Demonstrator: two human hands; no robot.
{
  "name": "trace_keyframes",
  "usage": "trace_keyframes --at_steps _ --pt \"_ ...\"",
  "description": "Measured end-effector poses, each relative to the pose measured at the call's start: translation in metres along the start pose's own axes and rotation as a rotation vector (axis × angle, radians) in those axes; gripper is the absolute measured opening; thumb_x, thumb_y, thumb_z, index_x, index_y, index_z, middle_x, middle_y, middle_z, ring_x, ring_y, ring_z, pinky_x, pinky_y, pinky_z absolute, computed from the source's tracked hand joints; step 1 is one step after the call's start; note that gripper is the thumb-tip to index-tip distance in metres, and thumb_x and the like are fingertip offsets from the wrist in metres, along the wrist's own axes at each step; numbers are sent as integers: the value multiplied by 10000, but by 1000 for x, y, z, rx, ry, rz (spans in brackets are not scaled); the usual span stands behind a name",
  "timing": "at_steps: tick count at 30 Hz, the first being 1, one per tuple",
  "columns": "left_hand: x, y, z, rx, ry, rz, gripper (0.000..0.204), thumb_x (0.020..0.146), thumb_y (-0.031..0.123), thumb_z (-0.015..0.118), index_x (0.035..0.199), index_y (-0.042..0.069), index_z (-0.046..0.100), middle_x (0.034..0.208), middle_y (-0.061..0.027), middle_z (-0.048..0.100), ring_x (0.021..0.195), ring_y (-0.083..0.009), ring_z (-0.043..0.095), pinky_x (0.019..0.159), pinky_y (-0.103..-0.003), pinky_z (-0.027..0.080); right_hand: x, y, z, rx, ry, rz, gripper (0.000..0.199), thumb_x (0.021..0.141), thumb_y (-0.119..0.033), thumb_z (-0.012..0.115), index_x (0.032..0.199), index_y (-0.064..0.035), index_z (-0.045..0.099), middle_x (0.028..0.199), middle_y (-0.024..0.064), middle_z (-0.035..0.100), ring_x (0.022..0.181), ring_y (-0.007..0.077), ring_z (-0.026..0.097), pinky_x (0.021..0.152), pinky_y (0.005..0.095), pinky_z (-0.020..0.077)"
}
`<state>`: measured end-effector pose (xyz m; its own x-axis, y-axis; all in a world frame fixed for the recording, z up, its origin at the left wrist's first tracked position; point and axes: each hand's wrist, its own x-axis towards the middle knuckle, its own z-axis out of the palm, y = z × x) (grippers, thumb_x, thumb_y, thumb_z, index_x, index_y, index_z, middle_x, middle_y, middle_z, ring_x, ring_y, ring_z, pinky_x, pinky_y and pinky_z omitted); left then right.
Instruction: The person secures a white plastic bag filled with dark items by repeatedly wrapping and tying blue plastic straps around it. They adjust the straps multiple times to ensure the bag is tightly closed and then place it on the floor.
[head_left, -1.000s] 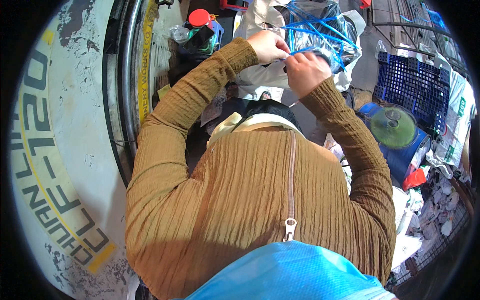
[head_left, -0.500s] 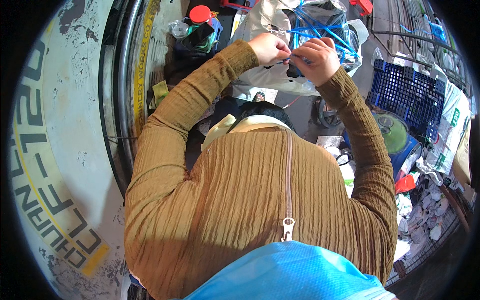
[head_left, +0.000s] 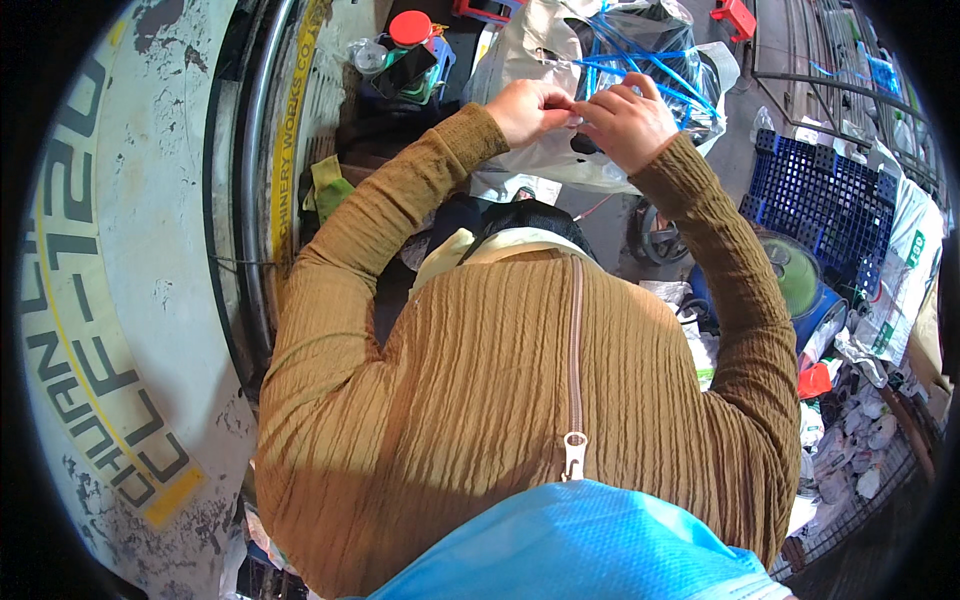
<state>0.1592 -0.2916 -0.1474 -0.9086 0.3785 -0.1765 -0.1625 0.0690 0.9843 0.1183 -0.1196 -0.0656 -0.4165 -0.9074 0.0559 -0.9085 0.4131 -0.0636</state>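
Note:
My left hand and my right hand meet fingertip to fingertip at the upper middle of the head view. Both pinch at the same spot. Whatever lies between the fingertips is too small to name. Just beyond them stands a large pale plastic sack, its mouth spread wide. Within the sack there is clear plastic film, and blue strapping crosses over it. Part of the sack is hidden behind my right hand.
Along the left runs a large pale machine with a metal rail. Near the top left sit a red-lidded container and a dark phone-like slab. To the right are a blue plastic crate, a blue drum and a wire bin of white pieces.
My hands have shifted slightly, still pinching together. The surroundings have moved a little in the picture, down and to the right.

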Motion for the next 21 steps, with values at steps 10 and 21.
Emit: trace_keyframes --at_steps 10,21 --pt "21 24 -16 265 -233 -83 212 769 165 610 915 13 629 858 -56 640 841 -112 583 780 -256 445 -12 -16 -3 -237 94 -202 103 701 -148 542 774 -83 576 709 20 511 795 155 532 886 340 315" --pt "28 34 -13 579 -264 -48 161 740 185 608 811 42 634 725 -100 631 696 -218 603 638 -330 456 -5 -11 -4 -150 -54 87 89 711 -116 521 780 -105 577 787 17 536 926 169 493 933 404 250"
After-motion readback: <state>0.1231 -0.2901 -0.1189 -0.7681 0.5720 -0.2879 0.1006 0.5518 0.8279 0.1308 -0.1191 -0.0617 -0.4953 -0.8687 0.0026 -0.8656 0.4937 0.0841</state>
